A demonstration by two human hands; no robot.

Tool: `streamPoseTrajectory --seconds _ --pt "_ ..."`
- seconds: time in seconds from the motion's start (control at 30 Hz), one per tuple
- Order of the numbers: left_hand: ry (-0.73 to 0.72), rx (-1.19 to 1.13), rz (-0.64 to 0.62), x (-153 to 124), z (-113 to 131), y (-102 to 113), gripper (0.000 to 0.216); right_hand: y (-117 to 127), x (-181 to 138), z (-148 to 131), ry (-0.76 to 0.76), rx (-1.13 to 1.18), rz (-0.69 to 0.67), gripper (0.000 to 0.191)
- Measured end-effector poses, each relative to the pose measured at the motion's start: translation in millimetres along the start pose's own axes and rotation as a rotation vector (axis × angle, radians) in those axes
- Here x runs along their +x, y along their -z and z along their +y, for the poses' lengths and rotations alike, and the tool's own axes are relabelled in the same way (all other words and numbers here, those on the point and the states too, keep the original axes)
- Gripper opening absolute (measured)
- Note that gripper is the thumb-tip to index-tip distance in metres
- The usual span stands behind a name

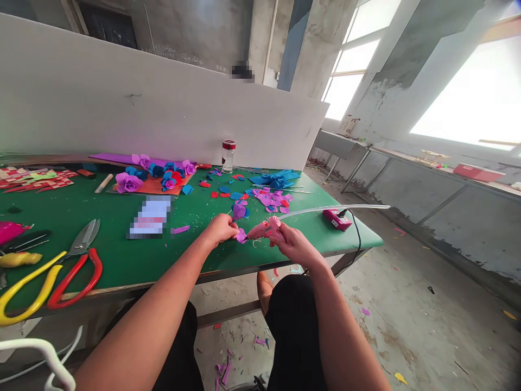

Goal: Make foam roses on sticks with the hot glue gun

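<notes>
My left hand (pixel 222 229) is closed on purple foam petals (pixel 240 224) near the front edge of the green table (pixel 122 239). My right hand (pixel 293 243) grips a pink hot glue gun (pixel 264 229), its nozzle touching the petal in the left hand. A long clear glue stick (pixel 334 208) juts out of the gun's back to the right. Loose purple, red and blue petals (pixel 271 200) lie just beyond my hands.
Finished purple and blue foam roses (pixel 157 174) rest on an orange sheet at the back. A red-capped jar (pixel 228 155) stands by the white board. Large yellow and red snips (pixel 57 271) lie front left. A pink power block (pixel 337 219) sits right.
</notes>
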State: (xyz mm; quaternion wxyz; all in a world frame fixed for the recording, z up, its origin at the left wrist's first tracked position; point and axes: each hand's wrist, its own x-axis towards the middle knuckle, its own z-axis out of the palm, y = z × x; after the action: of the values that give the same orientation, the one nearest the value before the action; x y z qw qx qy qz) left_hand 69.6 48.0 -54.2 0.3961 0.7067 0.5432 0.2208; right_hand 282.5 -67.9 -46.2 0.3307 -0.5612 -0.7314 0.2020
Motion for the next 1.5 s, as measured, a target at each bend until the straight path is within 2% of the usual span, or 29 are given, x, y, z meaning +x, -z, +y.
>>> streamPoseTrajectory --seconds 0.2,0.9,1.5 --pt "0.001 0.002 0.005 0.1 -0.6 -0.2 0.012 0.7 -0.1 -2.5 -0.002 -0.021 0.011 0.028" --pt "-0.014 0.01 -0.005 1.4 -2.0 -0.4 0.012 1.2 1.4 -1.9 -0.013 -0.042 -0.007 0.024" --pt "-0.032 0.006 -0.012 3.2 -3.2 -1.0 0.01 0.1 1.7 1.4 -0.008 -0.09 0.042 0.019"
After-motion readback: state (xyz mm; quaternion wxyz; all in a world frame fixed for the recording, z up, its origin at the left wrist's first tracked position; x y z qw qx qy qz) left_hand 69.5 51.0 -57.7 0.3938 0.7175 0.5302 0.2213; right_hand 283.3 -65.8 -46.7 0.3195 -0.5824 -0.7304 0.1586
